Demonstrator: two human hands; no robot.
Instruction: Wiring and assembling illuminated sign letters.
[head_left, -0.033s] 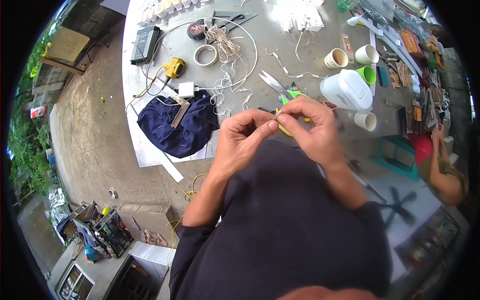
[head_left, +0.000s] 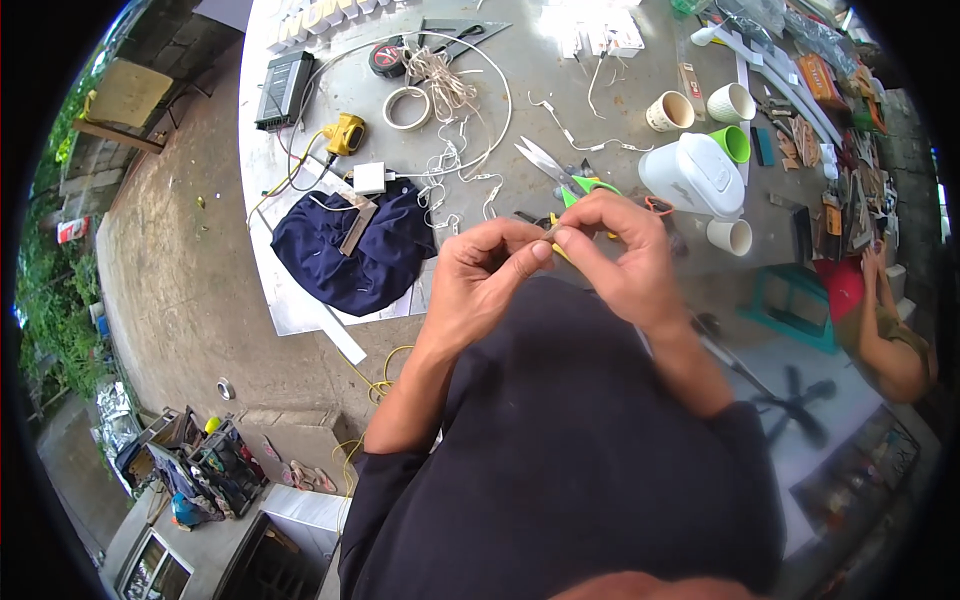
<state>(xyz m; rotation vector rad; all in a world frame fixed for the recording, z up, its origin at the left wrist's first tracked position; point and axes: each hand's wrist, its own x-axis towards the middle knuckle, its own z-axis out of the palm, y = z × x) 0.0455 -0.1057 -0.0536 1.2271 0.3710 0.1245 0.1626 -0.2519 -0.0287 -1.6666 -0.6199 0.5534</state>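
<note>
My left hand and my right hand meet fingertip to fingertip above the table's near edge. Both pinch closed on something tiny, mostly hidden by the fingers, so its kind does not show. Right behind the fingertips lies a yellow-and-black tool, partly covered by my hands. Scissors with green handles rest just beyond it, blades spread and pointing away to the left. A string of small white LED modules on thin wire lies to the left of them.
At left are a navy cloth, a yellow power tool, a black power supply and a tape roll. To the right stand a white lidded pitcher and several cups. A co-worker's arm shows far right.
The table and its things have shifted slightly left in view. Both hands keep their pinch in nearly the same place.
</note>
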